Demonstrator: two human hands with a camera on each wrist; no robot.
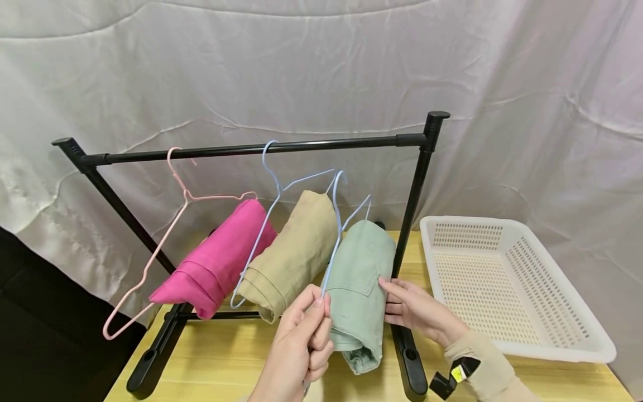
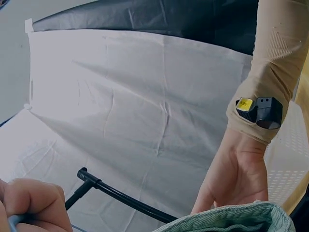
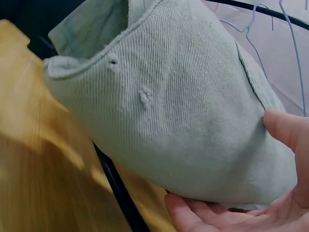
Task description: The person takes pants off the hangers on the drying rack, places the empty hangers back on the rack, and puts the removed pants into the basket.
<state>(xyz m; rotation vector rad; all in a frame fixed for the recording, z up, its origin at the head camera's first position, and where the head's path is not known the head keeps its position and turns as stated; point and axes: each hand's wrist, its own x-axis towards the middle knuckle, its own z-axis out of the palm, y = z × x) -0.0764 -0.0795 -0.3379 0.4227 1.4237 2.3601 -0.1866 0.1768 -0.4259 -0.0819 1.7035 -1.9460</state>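
My left hand [image 1: 303, 335] grips the lower corner of a light blue hanger [image 1: 338, 229] between thumb and curled fingers. A pale green denim garment [image 1: 361, 279] hangs folded over this hanger, its pocket facing up. My right hand [image 1: 414, 307] touches the garment's right side with relaxed fingers. In the right wrist view, the thumb [image 3: 285, 128] rests on the cloth near the pocket edge, with the fingers along its underside. The held hanger's hook is in front of the rack's bar [image 1: 351, 143], apart from it. The left wrist view shows only part of the left hand [image 2: 36, 205].
On the black rack, a pink hanger [image 1: 186, 195] holds a magenta garment [image 1: 216, 259], and another blue hanger [image 1: 278, 187] holds a khaki garment [image 1: 296, 251]. A white perforated basket [image 1: 429, 245] stands right of the rack on the wooden table [image 1: 226, 357]. A grey curtain [image 1: 321, 67] hangs behind.
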